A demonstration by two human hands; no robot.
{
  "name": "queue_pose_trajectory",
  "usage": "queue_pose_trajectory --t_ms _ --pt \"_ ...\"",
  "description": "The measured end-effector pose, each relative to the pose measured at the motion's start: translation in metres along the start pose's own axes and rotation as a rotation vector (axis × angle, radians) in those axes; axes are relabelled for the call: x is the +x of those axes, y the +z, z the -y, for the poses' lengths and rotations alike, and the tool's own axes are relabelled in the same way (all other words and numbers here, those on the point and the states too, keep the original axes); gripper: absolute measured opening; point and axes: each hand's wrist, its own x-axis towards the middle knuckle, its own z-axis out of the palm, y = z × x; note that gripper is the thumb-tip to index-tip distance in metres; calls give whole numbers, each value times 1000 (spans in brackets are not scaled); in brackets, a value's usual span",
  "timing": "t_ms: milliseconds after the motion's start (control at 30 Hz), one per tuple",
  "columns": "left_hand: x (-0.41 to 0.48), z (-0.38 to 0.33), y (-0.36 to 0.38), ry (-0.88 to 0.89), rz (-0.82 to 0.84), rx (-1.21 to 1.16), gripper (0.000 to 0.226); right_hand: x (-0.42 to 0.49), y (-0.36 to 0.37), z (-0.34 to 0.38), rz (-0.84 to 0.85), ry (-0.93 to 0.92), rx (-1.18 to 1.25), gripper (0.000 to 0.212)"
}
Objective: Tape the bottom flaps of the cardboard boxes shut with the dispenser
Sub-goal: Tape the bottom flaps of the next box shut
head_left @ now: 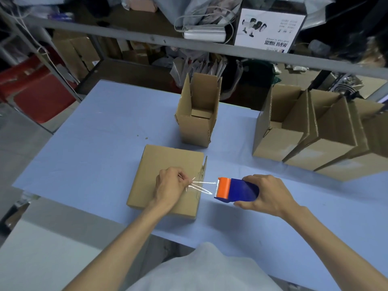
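A flat-lying cardboard box [165,164] rests on the blue table [94,143] in front of me, flaps closed on top. My left hand [170,183] pinches the free end of a clear tape strip [202,186] over the box's right part. My right hand [266,194] grips the blue and orange tape dispenser [235,189] just right of the box, a little above the table. The strip stretches taut between the two.
An upright open box [197,118] stands behind the flat one. A row of open boxes [310,133] lines the table's right side. A grey shelf rail [189,45] with a white printed carton [270,28] and bags crosses behind. Red object [37,95] at left.
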Motion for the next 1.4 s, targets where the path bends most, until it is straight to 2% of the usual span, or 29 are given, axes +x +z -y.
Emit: queue_pose_trajectory --t_ms 200,333,367,467,500,533,633,733,800,933,1033,1067,1133,1200,1267,1333,1400 --pt "-3 5 6 61 -57 34 16 3 3 0 28 -3 -64 58" --pt "0 6 6 71 -37 97 23 7 5 0 49 4 -94 60" --pt "2 5 6 67 -40 113 28 8 6 0 51 4 -98 61" --pt "7 5 -1 -28 -81 189 74 9 7 0 53 -3 -113 60" --pt "9 8 -4 -38 -90 229 79 9 8 -1 54 -7 -110 59" --pt "8 10 -5 -7 -93 236 76 9 9 -1 56 -12 -112 58" --pt "2 13 2 222 -81 72 43 12 11 0 60 -27 -145 56" --pt "2 13 13 350 52 -12 23 17 10 4 108 -38 -170 54" --pt "6 19 18 340 110 -50 19 23 11 10 158 -49 -203 50" --pt "10 25 22 336 111 -90 18 38 24 35 199 6 -241 41" --pt "9 25 21 324 96 -91 18 41 45 55 236 -60 -391 24" --pt "9 27 20 335 99 -81 18 38 49 56 246 -47 -392 25" --pt "8 25 19 440 120 44 17 27 53 47 212 67 -291 39" --pt "7 20 19 491 142 188 11 25 45 35 112 142 -248 41" --pt "5 15 22 491 227 338 7 20 36 29 88 184 -219 42" --pt "9 14 25 602 250 578 15 17 27 22 64 167 -182 43" --pt "13 11 25 636 294 697 27 14 13 17 22 143 -107 44"
